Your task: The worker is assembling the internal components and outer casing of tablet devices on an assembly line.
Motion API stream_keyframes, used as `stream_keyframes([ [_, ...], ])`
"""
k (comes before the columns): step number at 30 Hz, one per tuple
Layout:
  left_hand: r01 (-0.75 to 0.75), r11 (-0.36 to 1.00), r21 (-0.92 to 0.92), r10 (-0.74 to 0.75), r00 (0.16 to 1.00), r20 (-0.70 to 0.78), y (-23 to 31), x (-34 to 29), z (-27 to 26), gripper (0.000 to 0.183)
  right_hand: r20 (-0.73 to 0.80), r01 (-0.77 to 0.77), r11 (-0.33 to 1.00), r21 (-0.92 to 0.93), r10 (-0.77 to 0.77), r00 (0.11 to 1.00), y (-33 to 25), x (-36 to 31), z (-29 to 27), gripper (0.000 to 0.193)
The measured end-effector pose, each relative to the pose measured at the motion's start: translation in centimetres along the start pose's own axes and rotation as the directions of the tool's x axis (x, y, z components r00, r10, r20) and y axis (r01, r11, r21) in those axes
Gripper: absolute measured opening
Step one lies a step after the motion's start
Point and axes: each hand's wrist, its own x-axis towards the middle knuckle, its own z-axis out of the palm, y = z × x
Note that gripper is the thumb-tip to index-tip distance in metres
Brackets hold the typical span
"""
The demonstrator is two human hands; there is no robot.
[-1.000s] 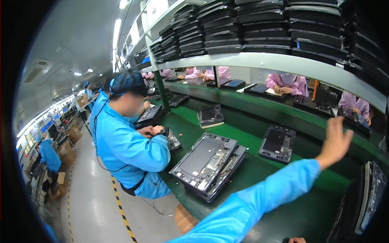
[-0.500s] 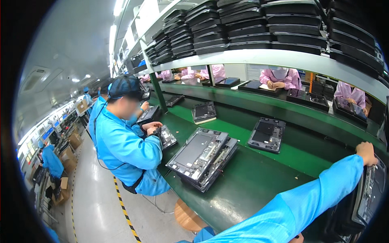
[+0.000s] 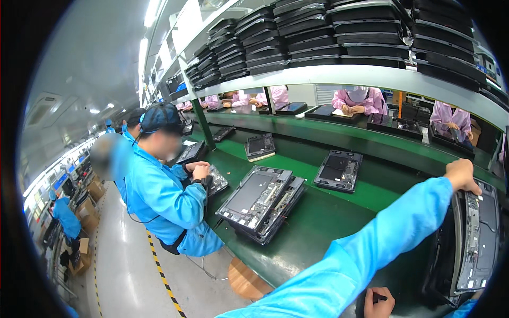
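Observation:
My left arm reaches across to the right, and my left hand is closed on the upper end of an opened laptop chassis. The chassis leans steeply, its circuit board and dark inner panel showing, against other black casing parts. Low in the picture, below that arm, my right hand is curled round a short black object whose kind I cannot make out. Two opened laptop chassis lie stacked askew to the left, the upper one with bared boards. Another laptop chassis lies alone farther back.
A co-worker in blue works on a chassis at left. The green bench bears another chassis. Overhead, a shelf holds stacks of black casings. People in pink work beyond. A wooden stool stands beside the bench.
The view has shifted, bringing the chassis at right farther into sight. My left hand stays on its upper end, and it now stands more upright. More of my right hand shows.

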Motion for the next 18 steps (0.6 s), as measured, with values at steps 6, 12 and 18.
stream_keyframes([
  [6, 0.136, 0.85, -0.51, -0.013, 0.971, 0.239, -5.2, -6.1, -6.5, 0.038, 0.051, -0.016, 1.0, 0.02, 0.015, 0.999, 0.0, 0.0, 0.5, 0.017],
  [12, 0.071, 0.578, -0.813, -0.214, 0.975, -0.067, -9.5, -25.9, -11.5, 0.046, 0.001, -0.084, 0.956, 0.281, 0.087, 0.996, 2.7, -0.2, 1.5, 0.014],
  [18, 0.206, 0.411, -0.888, -0.709, 0.684, -0.169, -13.8, -44.2, -8.4, 0.048, 0.115, -0.307, 0.334, 0.891, 0.489, 0.865, 7.5, -2.1, 2.0, 0.025],
])
